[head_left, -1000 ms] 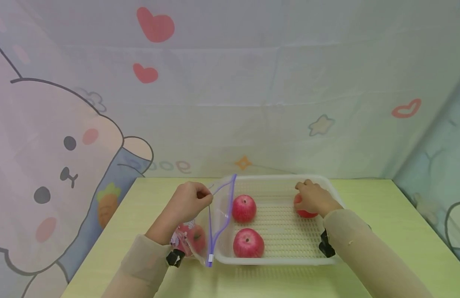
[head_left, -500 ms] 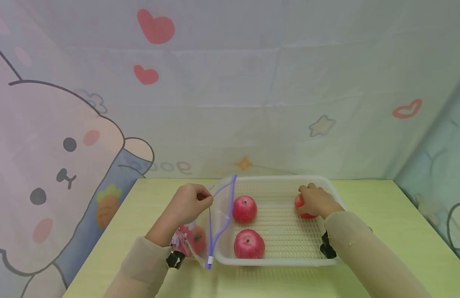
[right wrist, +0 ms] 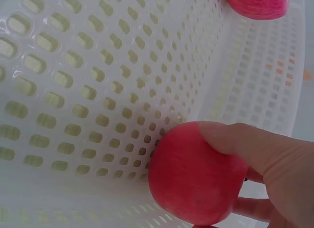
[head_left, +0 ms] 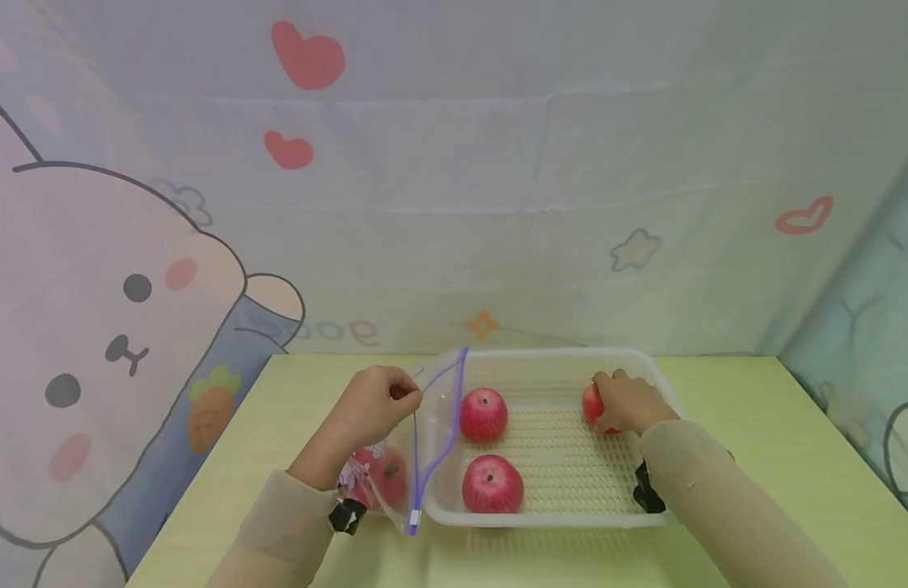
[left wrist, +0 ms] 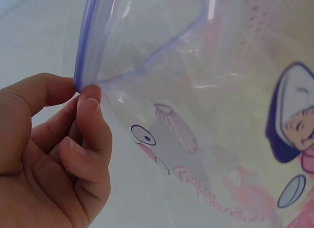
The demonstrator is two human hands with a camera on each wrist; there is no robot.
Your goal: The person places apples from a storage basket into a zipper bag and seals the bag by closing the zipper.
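While one apple [head_left: 380,476] already sits inside the clear zip bag [head_left: 417,457], which stands just left of the white perforated basket [head_left: 557,482], three apples are left in the basket. The left hand [head_left: 371,406] pinches the bag's purple zip edge [left wrist: 84,51] between thumb and forefinger and holds the mouth open toward the basket. At the basket's far right corner the right hand [head_left: 630,402] curls its fingers [right wrist: 245,139] round a third apple [right wrist: 196,176]; this apple looks to be just off the floor or barely resting on it, though the wrist view does not settle that. Two more apples, one at the basket's left wall [head_left: 483,414] and one at its near left [head_left: 492,484], lie untouched.
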